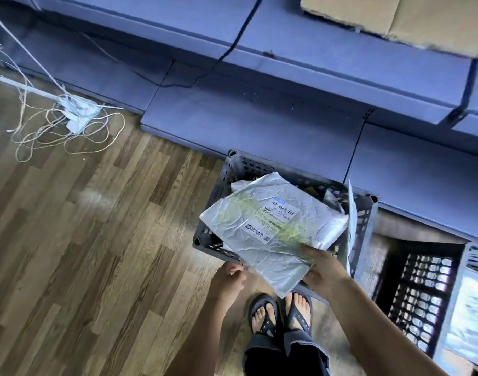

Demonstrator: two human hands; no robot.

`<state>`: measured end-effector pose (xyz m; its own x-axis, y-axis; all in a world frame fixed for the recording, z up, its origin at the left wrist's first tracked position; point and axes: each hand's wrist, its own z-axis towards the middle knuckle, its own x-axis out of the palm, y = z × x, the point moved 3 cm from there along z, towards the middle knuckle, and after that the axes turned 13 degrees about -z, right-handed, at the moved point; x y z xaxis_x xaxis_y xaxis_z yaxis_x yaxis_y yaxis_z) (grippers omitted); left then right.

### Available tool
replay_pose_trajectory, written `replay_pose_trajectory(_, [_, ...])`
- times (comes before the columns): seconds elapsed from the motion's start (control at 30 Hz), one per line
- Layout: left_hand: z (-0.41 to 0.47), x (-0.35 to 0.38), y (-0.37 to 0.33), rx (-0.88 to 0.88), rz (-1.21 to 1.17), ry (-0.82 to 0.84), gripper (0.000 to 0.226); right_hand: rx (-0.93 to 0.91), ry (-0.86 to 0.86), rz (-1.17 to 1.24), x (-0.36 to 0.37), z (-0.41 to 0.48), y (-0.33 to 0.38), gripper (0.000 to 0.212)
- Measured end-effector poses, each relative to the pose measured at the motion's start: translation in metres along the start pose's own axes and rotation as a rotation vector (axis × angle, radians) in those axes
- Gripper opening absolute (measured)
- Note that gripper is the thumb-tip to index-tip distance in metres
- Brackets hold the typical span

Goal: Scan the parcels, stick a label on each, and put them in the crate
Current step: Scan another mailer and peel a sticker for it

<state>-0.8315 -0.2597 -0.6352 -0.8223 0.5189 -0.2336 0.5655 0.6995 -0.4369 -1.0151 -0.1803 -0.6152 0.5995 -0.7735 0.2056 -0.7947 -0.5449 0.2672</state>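
- I see the right hand (323, 270) reaching in from the near right with the forearm stretched forward. Its thumb lies on top of a white parcel (259, 240) and its fingers are curled beneath, gripping the near right corner.
- The parcel is held nearly flat over the grey crate (240, 164), with its near corner hanging past the crate's near rim. Its printed label (280, 213) faces up.
- The left hand (229, 280) hangs low by the crate's near left corner, fingers loosely bent and holding nothing. It is blurred, so I cannot tell whether the fingertips touch the parcel's edge.
- Another white parcel (259, 183) lies in the crate under the held one.
- A black crate (417, 294) stands just right of the grey one.
- A tangle of white cables (64, 126) lies on the wooden floor (96, 240) at the far left.
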Motion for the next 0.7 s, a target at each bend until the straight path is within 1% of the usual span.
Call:
replay_pose_trajectory(0.07, [-0.020, -0.017, -0.012, 0.005, -0.038, -0.025, 0.009, -0.052, 0.043, -0.015, 0.007, -0.032, 0.006, 0.023])
replay_pose_trajectory(0.13, [-0.043, -0.034, -0.024, 0.017, -0.090, -0.034, 0.008, -0.104, 0.103, -0.068, 0.016, -0.065, 0.011, 0.023])
replay_pose_trajectory(0.2, [-0.069, -0.055, -0.042, 0.058, -0.137, -0.039, 0.019, -0.140, 0.168, -0.145, 0.027, -0.110, 0.023, 0.021])
replay_pose_trajectory(0.23, [-0.083, -0.066, -0.052, 0.080, -0.181, -0.047, 0.026, -0.174, 0.163, -0.188, 0.033, -0.134, 0.032, 0.023])
replay_pose_trajectory(0.3, [-0.108, -0.086, -0.068, 0.105, -0.261, -0.050, 0.034, -0.254, 0.165, -0.259, 0.039, -0.173, 0.051, 0.029])
replay_pose_trajectory(0.37, [-0.138, -0.105, -0.085, 0.129, -0.294, -0.067, 0.038, -0.300, 0.169, -0.308, 0.046, -0.214, 0.066, 0.020])
replay_pose_trajectory(0.4, [-0.152, -0.115, -0.093, 0.150, -0.313, -0.082, 0.038, -0.332, 0.167, -0.327, 0.051, -0.237, 0.074, 0.014])
replay_pose_trajectory(0.43, [-0.167, -0.123, -0.104, 0.183, -0.320, -0.097, 0.033, -0.370, 0.181, -0.339, 0.056, -0.258, 0.082, 0.013])
replay_pose_trajectory(0.5, [-0.197, -0.135, -0.123, 0.227, -0.333, -0.092, 0.027, -0.439, 0.214, -0.359, 0.067, -0.295, 0.097, 0.015])
replay_pose_trajectory(0.6, [-0.232, -0.153, -0.150, 0.188, -0.419, -0.111, 0.024, -0.536, 0.267, -0.459, 0.087, -0.351, 0.117, 0.017])
replay_pose_trajectory(0.7, [-0.263, -0.173, -0.182, 0.285, -0.437, -0.136, 0.015, -0.639, 0.231, -0.530, 0.109, -0.391, 0.145, 0.029])
